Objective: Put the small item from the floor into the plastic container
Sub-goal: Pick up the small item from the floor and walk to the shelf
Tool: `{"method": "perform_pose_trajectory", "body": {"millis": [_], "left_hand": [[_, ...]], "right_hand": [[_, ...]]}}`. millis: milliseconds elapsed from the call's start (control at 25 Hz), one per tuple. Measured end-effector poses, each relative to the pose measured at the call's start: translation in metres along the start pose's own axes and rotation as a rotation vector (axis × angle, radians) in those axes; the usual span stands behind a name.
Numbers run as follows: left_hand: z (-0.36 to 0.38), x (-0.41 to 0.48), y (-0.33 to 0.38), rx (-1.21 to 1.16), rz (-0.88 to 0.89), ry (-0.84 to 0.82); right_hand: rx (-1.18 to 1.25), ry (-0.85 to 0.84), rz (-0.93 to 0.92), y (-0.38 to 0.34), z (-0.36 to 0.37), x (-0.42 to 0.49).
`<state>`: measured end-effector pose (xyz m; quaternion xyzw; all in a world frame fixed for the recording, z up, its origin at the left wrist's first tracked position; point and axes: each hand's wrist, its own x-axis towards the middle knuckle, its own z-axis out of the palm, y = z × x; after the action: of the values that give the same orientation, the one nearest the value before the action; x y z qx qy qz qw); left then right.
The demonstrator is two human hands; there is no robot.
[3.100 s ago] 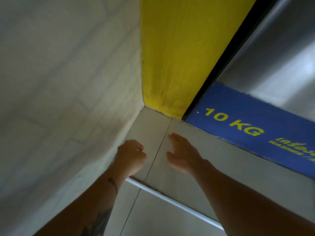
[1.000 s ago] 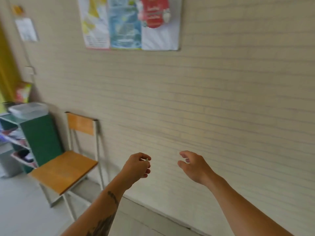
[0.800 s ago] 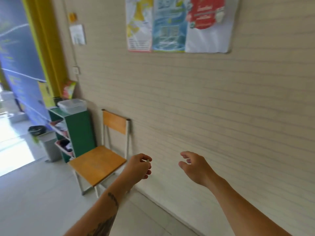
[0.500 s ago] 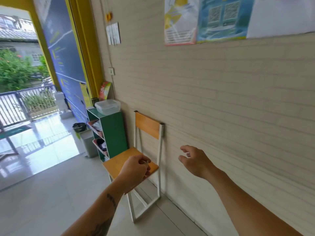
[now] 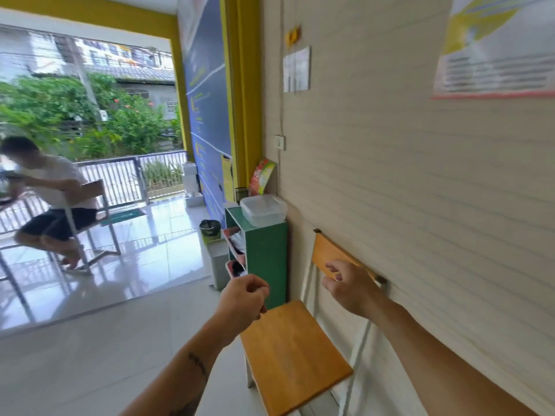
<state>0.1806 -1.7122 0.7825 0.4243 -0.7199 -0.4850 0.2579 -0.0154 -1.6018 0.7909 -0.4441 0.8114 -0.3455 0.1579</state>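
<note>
Out at nine o'clock in my head view a seated person (image 5: 51, 202) sits on a chair beside a metal railing (image 5: 156, 178), with green bushes (image 5: 90, 115) behind it and glossy white floor tiles (image 5: 90, 340) running toward me. Moving toward centre, a small lidded bin (image 5: 217, 259) stands on the floor at about eleven o'clock from my left hand, just beside a green shelf unit (image 5: 265, 259) set against the beige slatted wall (image 5: 420, 190). On top of that unit, at twelve o'clock, rests the clear plastic container (image 5: 263, 210), lid on as far as I can tell, with a red and green packet (image 5: 262, 177) leaning behind it. My left hand (image 5: 244, 298) hangs in the air at centre frame, fingers curled in and thumb pressed against them, closed tight as if pinching; the small item itself I cannot make out in this blur, so I cannot tell whether it sits in that pinch. The hand is below and well apart from the container. At five o'clock from it stands a wooden chair (image 5: 291, 352) with a white metal frame, against the wall. My right hand (image 5: 351, 288) floats at three o'clock, loosely half-curled, holding nothing, in front of the chair's backrest. Paper notices (image 5: 296, 69) and a poster (image 5: 495, 49) hang at one and two o'clock.
</note>
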Motion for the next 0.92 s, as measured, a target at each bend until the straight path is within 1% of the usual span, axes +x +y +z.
{"method": "perform_pose_trajectory", "body": {"millis": [160, 400, 520, 680, 800, 920], "left_hand": [[-0.062, 0.081, -0.022, -0.018, 0.018, 0.029], [-0.163, 0.210, -0.058, -0.001, 0.007, 0.012], [-0.197, 0.274, -0.067, -0.002, -0.007, 0.014], [-0.216, 0.360, -0.073, 0.000, 0.010, -0.017], [-0.213, 0.432, -0.076, 0.024, 0.058, -0.033], [-0.206, 0.503, -0.077, 0.051, 0.071, -0.055]], "right_hand": [[-0.015, -0.007, -0.032, -0.045, 0.050, 0.086], [0.001, -0.016, 0.023, -0.115, 0.133, 0.205], [-0.004, -0.023, 0.051, -0.141, 0.162, 0.259], [-0.011, -0.006, 0.067, -0.154, 0.190, 0.339], [-0.011, 0.022, 0.049, -0.151, 0.201, 0.411], [-0.067, 0.032, 0.035, -0.150, 0.202, 0.480]]}}
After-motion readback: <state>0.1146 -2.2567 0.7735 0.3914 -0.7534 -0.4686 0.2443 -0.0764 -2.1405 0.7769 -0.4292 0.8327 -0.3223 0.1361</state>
